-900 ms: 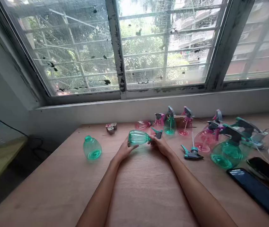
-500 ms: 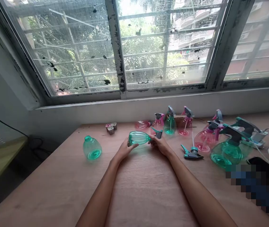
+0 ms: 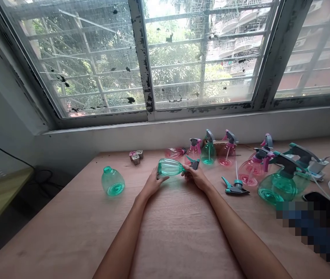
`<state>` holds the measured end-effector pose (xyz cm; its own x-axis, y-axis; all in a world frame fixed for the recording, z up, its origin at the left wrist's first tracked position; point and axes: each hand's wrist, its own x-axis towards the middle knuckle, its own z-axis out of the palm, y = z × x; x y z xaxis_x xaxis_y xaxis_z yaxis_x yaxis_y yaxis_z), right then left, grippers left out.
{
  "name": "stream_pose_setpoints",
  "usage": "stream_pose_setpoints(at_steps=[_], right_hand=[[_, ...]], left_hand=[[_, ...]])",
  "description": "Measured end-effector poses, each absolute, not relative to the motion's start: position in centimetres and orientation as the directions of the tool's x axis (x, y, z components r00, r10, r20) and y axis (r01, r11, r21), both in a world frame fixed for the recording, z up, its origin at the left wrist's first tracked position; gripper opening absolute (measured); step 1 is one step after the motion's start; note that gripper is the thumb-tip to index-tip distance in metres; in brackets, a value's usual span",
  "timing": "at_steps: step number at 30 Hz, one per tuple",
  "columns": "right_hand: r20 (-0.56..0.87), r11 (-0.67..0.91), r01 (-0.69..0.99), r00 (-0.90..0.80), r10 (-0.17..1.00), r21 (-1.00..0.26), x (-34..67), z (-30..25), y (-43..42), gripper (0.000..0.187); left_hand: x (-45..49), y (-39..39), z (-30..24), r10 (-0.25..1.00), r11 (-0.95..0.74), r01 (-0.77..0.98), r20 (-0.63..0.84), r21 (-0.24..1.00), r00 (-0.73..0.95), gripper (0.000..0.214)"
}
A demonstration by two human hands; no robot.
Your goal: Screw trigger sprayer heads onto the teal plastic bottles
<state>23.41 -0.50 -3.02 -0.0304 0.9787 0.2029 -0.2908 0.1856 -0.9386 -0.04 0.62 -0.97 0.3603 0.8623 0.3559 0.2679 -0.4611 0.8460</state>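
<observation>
Count on the wooden table (image 3: 182, 240), window edge to near edge:
- green spray bottles: 5 — held one (image 3: 171, 167), capless one (image 3: 112, 182) toward left edge, small one (image 3: 208, 153) at far edge, two large (image 3: 279, 186) by right edge
- pink spray bottles: about 5, far edge (image 3: 227, 153)
- loose trigger heads: 1 (image 3: 234, 188)
- small blocks: 3 (image 3: 136, 156)
- hands: 2

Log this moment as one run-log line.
left hand: holds green bottle body | right hand: at its spray head | bottle: sideways above table | nearby: loose trigger head
</observation>
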Motion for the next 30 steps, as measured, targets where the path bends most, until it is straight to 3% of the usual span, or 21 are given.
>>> stream_pose_setpoints(at_steps=[7, 13, 19, 24, 30], right_hand=[[0.195, 0.176, -0.305, -0.033, 0.98, -0.936, 23.3, -2.81, -0.69, 0.034], [0.191, 0.178, -0.314, -0.012, 0.982, -0.933, 23.35, -2.76, -0.7, 0.038], [0.198, 0.183, -0.308, -0.018, 0.98, -0.934, 23.18, -2.39, -1.02, 0.039], [0.187, 0.179, -0.309, 0.005, 0.982, -0.934, 23.19, -2.36, -0.97, 0.04], [0.186, 0.176, -0.305, -0.004, 0.983, -0.936, 23.16, -2.33, -0.99, 0.04]], left_hand=[[-0.11, 0.69, -0.9, 0.861, -0.471, 0.262, 0.373, 0.842, 0.346, 0.05], [-0.11, 0.78, -1.12, 0.858, -0.474, 0.245, 0.382, 0.846, 0.342, 0.066], [0.1, 0.58, -0.66, 0.858, -0.459, 0.216, 0.367, 0.861, 0.36, 0.056], [-0.02, 0.78, -0.84, 0.853, -0.466, 0.204, 0.376, 0.861, 0.362, 0.062], [-0.26, 0.71, -0.76, 0.873, -0.446, 0.239, 0.36, 0.863, 0.33, 0.04]])
